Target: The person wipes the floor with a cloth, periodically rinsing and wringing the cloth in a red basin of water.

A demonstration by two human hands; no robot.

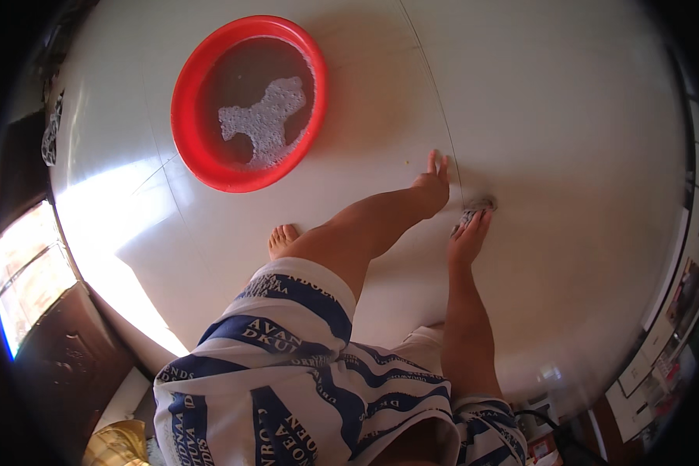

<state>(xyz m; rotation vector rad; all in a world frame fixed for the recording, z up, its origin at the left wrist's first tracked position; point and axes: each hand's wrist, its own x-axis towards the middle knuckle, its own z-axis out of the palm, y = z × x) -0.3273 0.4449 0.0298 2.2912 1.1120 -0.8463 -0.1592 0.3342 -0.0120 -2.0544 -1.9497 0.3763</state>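
My left hand (434, 183) is low over the pale tiled floor (571, 140), its fingers apart and nothing in them; whether it touches the floor I cannot tell. To its right, my right hand (470, 236) presses a bunched grey cloth (479, 207) on the floor, close to a dark joint line. The cloth is partly hidden under the fingers. A round red plastic basin (185, 116) stands at the upper left, away from both hands, holding murky water with a patch of white foam (268, 119).
My bare foot (282, 239) is on the floor below the basin. A brown carved wooden door (70, 343) stands at the left beside a bright opening. Golden fabric (116, 442) lies at the lower left. White cabinet-like furniture (641, 373) lines the right edge.
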